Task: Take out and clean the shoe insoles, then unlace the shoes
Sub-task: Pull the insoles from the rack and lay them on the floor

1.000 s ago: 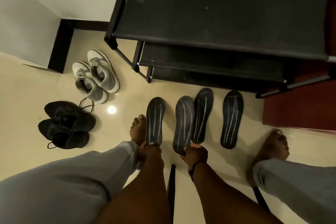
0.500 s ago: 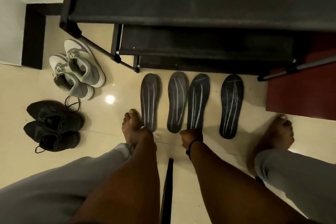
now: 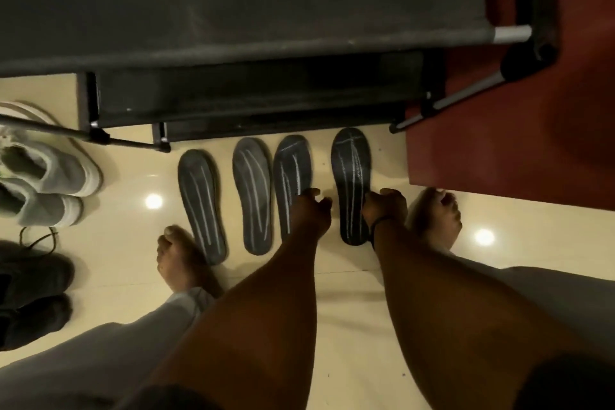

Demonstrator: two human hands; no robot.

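Four dark insoles (image 3: 254,196) lie in a row on the floor (image 3: 349,309) by the black shoe rack (image 3: 233,10). Left hand (image 3: 307,210) covers part of the 3rd one, right hand (image 3: 382,210) touches the 4th; blurry, can't tell each grip. Grey shoes (image 3: 43,173) & black shoes (image 3: 30,293) are cut off at the left edge

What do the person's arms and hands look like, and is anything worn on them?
Both forearms are bare; no sleeves show. The right hand has a thin dark band around the wrist. The left hand and its wrist show nothing worn. No rings or gloves can be made out, though the picture is dim and a little blurred. Light grey trouser legs cover the knees beside the arms.
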